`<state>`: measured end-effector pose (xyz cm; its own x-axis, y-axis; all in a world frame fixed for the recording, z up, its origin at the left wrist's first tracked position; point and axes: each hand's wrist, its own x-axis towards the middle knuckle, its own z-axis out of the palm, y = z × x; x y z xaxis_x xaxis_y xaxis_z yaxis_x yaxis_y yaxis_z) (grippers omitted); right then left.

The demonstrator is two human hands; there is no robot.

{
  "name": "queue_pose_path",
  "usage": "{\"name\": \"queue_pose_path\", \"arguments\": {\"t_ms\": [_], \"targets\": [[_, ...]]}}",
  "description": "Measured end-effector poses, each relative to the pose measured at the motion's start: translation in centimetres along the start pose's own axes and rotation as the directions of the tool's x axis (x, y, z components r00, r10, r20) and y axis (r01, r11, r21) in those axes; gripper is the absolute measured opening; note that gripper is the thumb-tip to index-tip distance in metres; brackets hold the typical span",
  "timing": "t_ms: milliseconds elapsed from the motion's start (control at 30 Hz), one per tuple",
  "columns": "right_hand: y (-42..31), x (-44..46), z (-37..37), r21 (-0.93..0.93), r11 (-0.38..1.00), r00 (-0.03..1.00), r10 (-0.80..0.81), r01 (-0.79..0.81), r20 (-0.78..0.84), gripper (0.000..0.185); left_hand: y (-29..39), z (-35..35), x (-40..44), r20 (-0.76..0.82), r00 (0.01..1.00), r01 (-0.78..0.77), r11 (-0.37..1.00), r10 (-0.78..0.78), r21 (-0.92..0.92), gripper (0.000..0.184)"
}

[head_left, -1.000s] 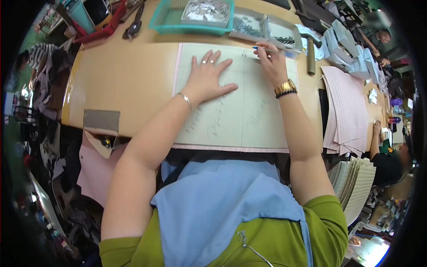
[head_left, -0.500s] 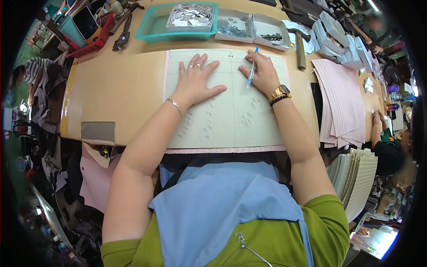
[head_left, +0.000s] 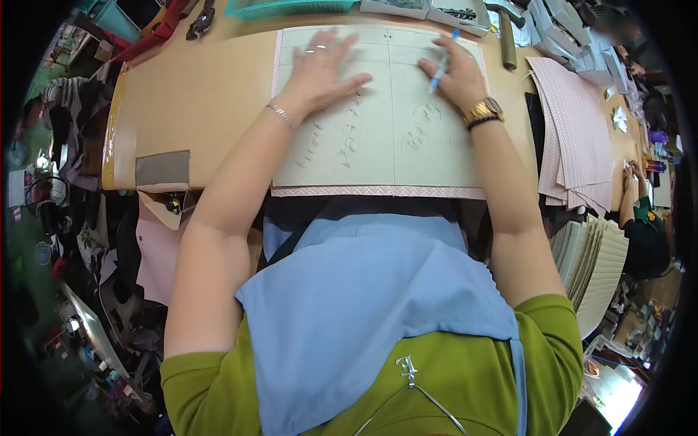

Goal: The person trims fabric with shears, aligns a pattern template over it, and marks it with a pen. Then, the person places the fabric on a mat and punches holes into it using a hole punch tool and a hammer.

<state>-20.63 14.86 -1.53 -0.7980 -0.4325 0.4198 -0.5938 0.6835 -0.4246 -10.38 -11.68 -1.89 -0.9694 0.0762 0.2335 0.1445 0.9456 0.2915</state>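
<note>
A pale grey-green card pattern (head_left: 440,171) with handwriting and ruled lines lies on the table in front of me. Beneath it, the edge of a pink patterned sheet (head_left: 378,192) peeks out along the near and left sides. My left hand (head_left: 323,71) rests over the upper left part of the card, fingers spread and slightly blurred, holding nothing. Over the upper right part is my right hand (head_left: 463,78), with a blue-and-clear pen (head_left: 440,67) held against its fingers. The pen slants, its blue end pointing away from me.
Pink patterned sheets (head_left: 571,138) are stacked at the right. A hammer (head_left: 507,43), a teal basket (head_left: 291,9) and a box of metal parts (head_left: 465,16) stand along the back. Pliers (head_left: 201,22) lie at back left. Another person's hands (head_left: 631,178) show at far right.
The view has tipped down, so the table and card sit higher in the picture. Both hands remain over the card's upper part, the pen still in my right hand.
</note>
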Motion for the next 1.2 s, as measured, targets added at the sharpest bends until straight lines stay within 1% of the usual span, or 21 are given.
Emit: {"name": "queue_pose_path", "arguments": {"t_ms": [33, 100, 133, 200, 233, 267, 367, 400, 500, 600, 733, 833, 933, 1000, 1133, 1200], "targets": [[0.7, -1.1, -1.0, -0.047, 0.998, 0.999, 0.028, -0.029, -0.04, 0.048, -0.8, -0.2, -0.7, -0.023, 0.997, 0.077, 0.997, -0.077, 0.015, 0.083], [2.4, -3.9, -3.4, -0.136, 0.972, 0.982, 0.188, -0.19, -0.031, 0.048, -3.4, -1.2, -2.6, -0.075, 0.973, 0.223, 0.974, -0.219, 0.037, 0.087], [3.1, -5.1, -4.3, -0.18, 0.946, 0.963, 0.267, -0.268, -0.032, 0.048, -4.5, -1.7, -3.5, -0.044, 0.965, 0.26, 0.96, -0.257, 0.106, 0.088], [3.9, -7.3, -5.2, -0.118, 0.955, 0.961, 0.269, -0.274, -0.059, 0.047, -5.7, -2.3, -5.3, 0.018, 0.941, 0.324, 0.914, -0.339, 0.245, 0.09], [4.4, -8.1, -5.3, -0.088, 0.958, 0.961, 0.266, -0.272, -0.074, 0.047, -5.8, -2.2, -5.3, 0.034, 0.938, 0.326, 0.911, -0.345, 0.253, 0.089], [5.3, -8.5, -4.4, 0.101, 0.974, 0.97, 0.215, -0.204, -0.112, 0.044, -5.9, -2.1, -5.2, 0.046, 0.935, 0.328, 0.908, -0.351, 0.26, 0.089], [4.6, -8.3, -3.5, 0.2, 0.934, 0.95, 0.311, -0.297, -0.042, 0.043, -6.1, -2.1, -4.5, 0.067, 0.936, 0.319, 0.913, -0.346, 0.253, 0.088], [2.8, -7.5, -4.6, 0.148, 0.902, 0.914, 0.403, -0.405, 0.045, 0.042, -6.2, -2.2, -4.0, 0.065, 0.938, 0.314, 0.917, -0.339, 0.246, 0.087], [2.8, -7.0, -4.3, 0.032, 0.966, 0.963, 0.259, -0.258, -0.067, 0.042, -6.5, -2.8, -3.1, 0.086, 0.933, 0.322, 0.918, -0.349, 0.229, 0.086], [3.4, -7.2, -4.0, 0.065, 0.984, 0.979, 0.17, -0.164, -0.113, 0.042, -6.6, -2.7, -3.4, 0.063, 0.937, 0.328, 0.926, -0.344, 0.186, 0.084], [3.2, -7.5, -4.7, 0.245, 0.936, 0.961, 0.272, -0.254, -0.042, 0.046, -6.7, -2.9, -3.8, 0.06, 0.943, 0.319, 0.941, -0.326, 0.11, 0.084], [3.7, -8.1, -4.9, 0.208, 0.96, 0.975, 0.208, -0.187, -0.081, 0.047, -6.8, -3.1, -4.0, 0.06, 0.948, 0.311, 0.95, -0.313, 0.04, 0.085], [3.8, -8.2, -4.8, 0.273, 0.928, 0.959, 0.277, -0.252, -0.054, 0.047, -6.9, -3.4, -4.1, 0.074, 0.946, 0.318, 0.948, -0.317, -0.008, 0.084], [3.5, -8.1, -4.9, 0.251, 0.934, 0.959, 0.277, -0.255, -0.053, 0.047, -7.0, -3.4, -4.2, 0.069, 0.949, 0.31, 0.95, -0.308, -0.021, 0.084], [2.8, -7.8, -4.9, 0.268, 0.934, 0.96, 0.268, -0.238, -0.08, 0.045, -7.0, -3.0, -4.0, 0.074, 0.946, 0.314, 0.949, -0.314, 0.01, 0.083], [3.2, -7.6, -4.6, 0.225, 0.955, 0.971, 0.219, -0.192, -0.099, 0.043, -6.9, -2.8, -3.9, 0.067, 0.945, 0.321, 0.947, -0.322, 0.024, 0.081]]}}
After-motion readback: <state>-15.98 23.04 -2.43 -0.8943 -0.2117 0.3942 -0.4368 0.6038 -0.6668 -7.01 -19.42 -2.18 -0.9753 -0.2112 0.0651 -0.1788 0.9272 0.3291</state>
